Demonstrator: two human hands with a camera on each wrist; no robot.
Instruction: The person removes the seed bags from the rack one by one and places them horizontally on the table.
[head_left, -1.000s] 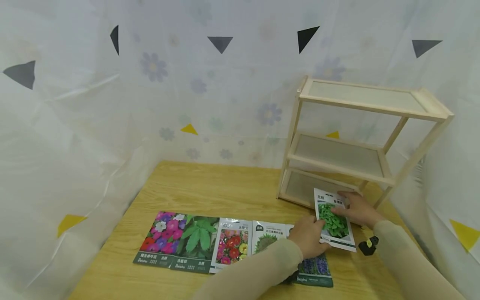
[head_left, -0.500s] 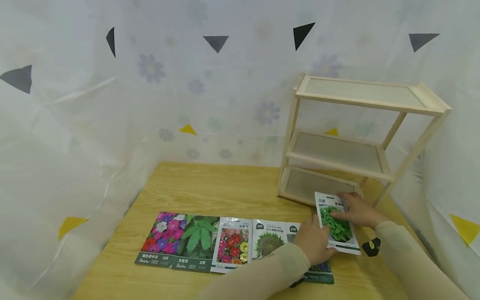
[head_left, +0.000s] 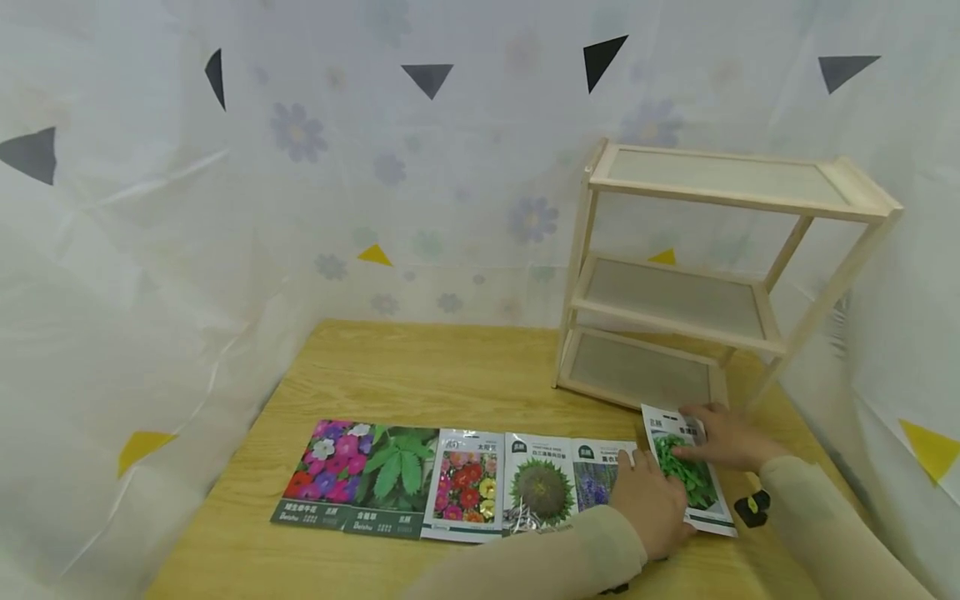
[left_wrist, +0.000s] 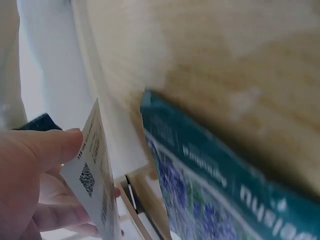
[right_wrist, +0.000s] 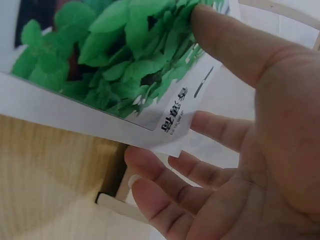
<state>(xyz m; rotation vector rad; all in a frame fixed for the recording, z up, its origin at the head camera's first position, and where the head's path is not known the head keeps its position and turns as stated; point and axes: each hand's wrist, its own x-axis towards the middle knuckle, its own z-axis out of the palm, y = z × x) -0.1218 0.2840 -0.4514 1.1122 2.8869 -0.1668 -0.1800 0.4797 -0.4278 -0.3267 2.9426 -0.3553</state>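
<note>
A white seed packet with a green-leaf picture point(head_left: 688, 471) is tilted over the table at the right end of a row of packets. My right hand point(head_left: 726, 437) pinches its upper right edge, thumb on the printed front and other fingers behind, as the right wrist view shows. At the lower left edge, my left hand point(head_left: 651, 507) grips the same packet; in the left wrist view the thumb point(left_wrist: 70, 145) lies along its back near a QR code. A purple-flower seed packet point(head_left: 596, 485) lies on the table, partly hidden by the left hand in the head view.
Leftward along the row lie a sunflower packet point(head_left: 542, 490), a red-and-yellow flower packet point(head_left: 465, 492), a fern-leaf packet point(head_left: 396, 479) and a pink-flower packet point(head_left: 330, 471). Behind the hands stands a three-tier wooden shelf point(head_left: 675, 329). A patterned curtain point(head_left: 442, 183) encloses the table point(head_left: 420, 358).
Both hands have brought the green-leaf packet slightly right and toward the table's front, away from the shelf. More of the purple-flower packet's top shows now.
</note>
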